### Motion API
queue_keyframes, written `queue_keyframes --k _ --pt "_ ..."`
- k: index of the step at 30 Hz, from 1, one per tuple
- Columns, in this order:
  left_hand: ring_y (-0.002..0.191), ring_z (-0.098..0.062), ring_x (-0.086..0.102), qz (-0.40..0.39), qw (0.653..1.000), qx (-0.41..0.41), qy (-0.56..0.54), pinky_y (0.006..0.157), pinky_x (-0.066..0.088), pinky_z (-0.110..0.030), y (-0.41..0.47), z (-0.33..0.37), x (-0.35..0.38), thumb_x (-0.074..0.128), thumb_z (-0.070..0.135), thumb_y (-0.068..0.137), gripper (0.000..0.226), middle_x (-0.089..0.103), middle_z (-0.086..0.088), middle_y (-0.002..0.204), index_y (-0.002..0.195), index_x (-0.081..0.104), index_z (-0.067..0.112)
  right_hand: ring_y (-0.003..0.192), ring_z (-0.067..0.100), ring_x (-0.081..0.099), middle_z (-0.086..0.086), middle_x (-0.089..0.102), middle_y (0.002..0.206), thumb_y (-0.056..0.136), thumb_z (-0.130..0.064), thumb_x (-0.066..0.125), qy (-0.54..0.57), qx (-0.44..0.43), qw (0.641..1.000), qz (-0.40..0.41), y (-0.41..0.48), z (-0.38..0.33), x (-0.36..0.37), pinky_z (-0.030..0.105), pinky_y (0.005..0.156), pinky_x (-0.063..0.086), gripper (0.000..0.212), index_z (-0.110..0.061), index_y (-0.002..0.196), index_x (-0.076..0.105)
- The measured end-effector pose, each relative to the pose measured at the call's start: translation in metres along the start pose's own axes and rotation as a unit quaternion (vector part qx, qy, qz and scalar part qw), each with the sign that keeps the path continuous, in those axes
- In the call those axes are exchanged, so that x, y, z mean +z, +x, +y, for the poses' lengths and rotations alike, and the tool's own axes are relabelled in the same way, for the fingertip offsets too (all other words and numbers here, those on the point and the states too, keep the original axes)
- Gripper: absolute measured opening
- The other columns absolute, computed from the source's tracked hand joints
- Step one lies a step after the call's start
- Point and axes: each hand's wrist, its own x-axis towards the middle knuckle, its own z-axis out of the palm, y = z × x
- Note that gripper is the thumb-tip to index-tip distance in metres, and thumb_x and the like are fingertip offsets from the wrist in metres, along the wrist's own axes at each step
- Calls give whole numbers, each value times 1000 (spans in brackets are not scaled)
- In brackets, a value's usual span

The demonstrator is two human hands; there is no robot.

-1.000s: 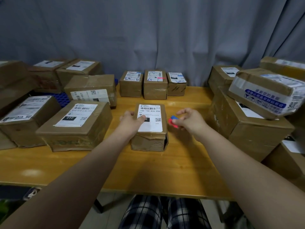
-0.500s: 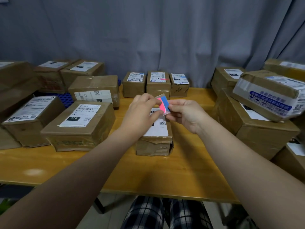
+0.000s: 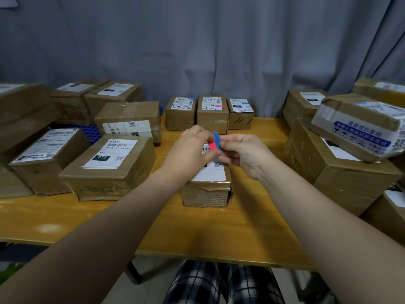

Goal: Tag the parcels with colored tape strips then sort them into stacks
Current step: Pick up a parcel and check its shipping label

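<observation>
As left hand [image 3: 188, 150] and right hand [image 3: 245, 154] pinch two strips [image 3: 212, 146], three parcels [image 3: 212, 116] stand behind.

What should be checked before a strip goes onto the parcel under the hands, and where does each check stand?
1. Left hand pinches the red strip: ok.
2. Right hand pinches the blue strip: ok.
3. Strips separated from each other: cannot tell.
4. Parcel flat on the table, label up: ok.
5. Bare spot on the label in view: ok.
6. Parcel not yet tagged: cannot tell, the hands hide the label's far end.
</observation>
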Motion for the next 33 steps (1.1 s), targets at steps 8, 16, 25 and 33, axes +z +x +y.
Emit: queue_keyframes --k 8,16,25,33 --pt "106 -11 50 8 1000 2 -10 91 44 -25 2 2 1 67 34 85 34 53 3 111 114 62 17 60 18 68 13 70 74 87 4 62 -9 -4 1000 7 -1 -1 2 20 50 55 13 2 99 66" --pt "93 -10 53 -6 1000 -17 -18 82 48 -27 6 2 -2 69 35 83 30 53 4 104 107 62 17 74 25 69 18 71 84 90 -1 61 -66 -10 998 -3 4 -1 1 32 73 59 14 2 102 67" --pt "73 -2 48 -19 994 -43 -103 68 44 -14 8 -8 -3 76 30 77 26 47 11 89 94 59 19 77 23 71 18 71 90 93 0 55 -74 -8 996 -39 1 -2 1 28 70 60 19 1 109 66" --pt "67 -5 48 -47 984 -56 -164 56 43 -7 13 -15 -6 78 26 74 25 55 4 84 82 57 17 70 18 71 13 71 84 93 1 56 -100 -15 993 -57 0 -5 1 25 66 60 15 -5 102 66"
